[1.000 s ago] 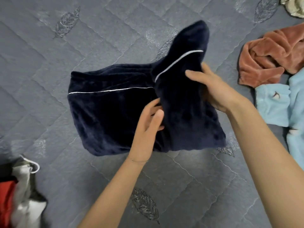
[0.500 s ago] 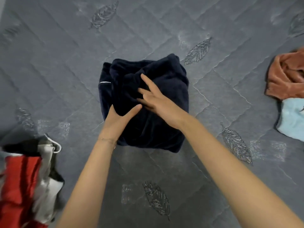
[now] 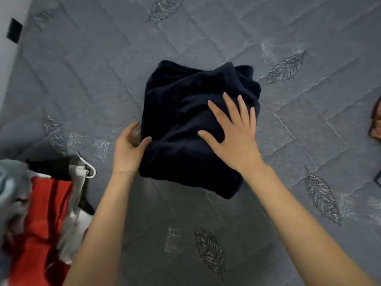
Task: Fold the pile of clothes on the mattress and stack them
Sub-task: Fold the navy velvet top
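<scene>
A dark navy fleece garment [image 3: 185, 112] lies folded into a thick square on the grey quilted mattress [image 3: 103, 79], in the middle of the view. My right hand [image 3: 235, 135] lies flat on its top with fingers spread and straight, pressing down. My left hand [image 3: 128, 147] grips the garment's left lower edge, thumb on top and fingers curled under the fold. A pile of clothes [image 3: 41, 219] in red, white, grey and black sits at the lower left.
A rust-coloured garment [image 3: 376, 129] peeks in at the right edge. The mattress's left edge meets a pale wall with a black tab [image 3: 14, 30] at the top left. Bare quilted surface stretches above and below the folded garment.
The long navy garment was folded over into a compact square. My right hand moved from the fold to lie flat on top; my left hand shifted to the left edge. The view swung left.
</scene>
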Demonstrator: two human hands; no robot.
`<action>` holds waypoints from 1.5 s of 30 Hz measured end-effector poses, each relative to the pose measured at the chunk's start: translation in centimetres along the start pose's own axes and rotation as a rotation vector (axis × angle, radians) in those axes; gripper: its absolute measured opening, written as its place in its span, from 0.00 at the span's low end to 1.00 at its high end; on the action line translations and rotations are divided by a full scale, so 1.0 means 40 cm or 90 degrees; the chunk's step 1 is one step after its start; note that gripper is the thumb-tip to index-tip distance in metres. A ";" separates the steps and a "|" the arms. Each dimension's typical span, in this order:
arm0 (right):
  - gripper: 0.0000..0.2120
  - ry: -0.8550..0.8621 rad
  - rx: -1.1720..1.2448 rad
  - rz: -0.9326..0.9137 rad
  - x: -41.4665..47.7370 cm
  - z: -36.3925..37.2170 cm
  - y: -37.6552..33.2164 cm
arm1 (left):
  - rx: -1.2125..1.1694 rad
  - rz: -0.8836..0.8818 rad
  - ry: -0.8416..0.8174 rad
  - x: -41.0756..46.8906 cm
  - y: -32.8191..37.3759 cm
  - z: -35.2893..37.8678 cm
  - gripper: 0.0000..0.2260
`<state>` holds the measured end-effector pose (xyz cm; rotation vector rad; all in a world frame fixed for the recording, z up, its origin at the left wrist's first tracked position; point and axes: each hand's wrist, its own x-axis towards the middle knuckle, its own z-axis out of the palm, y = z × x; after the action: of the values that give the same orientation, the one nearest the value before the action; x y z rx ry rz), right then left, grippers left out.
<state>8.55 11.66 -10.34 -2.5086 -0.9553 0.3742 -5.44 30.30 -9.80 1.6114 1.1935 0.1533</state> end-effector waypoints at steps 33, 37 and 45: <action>0.24 -0.207 0.507 0.274 0.190 0.009 0.196 | -0.372 -0.289 -0.017 -0.262 -0.154 0.238 0.46; 0.26 -0.220 0.616 0.368 0.122 -0.009 0.193 | -0.472 -0.289 0.104 -0.192 -0.115 0.217 0.48; 0.30 -0.184 0.762 0.543 -0.219 0.008 0.148 | -0.382 -0.207 0.012 -0.130 -0.115 0.078 0.19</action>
<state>5.41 1.81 -12.59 -1.5645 0.3396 1.1540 -8.86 24.01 -12.39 0.8866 1.2567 0.2868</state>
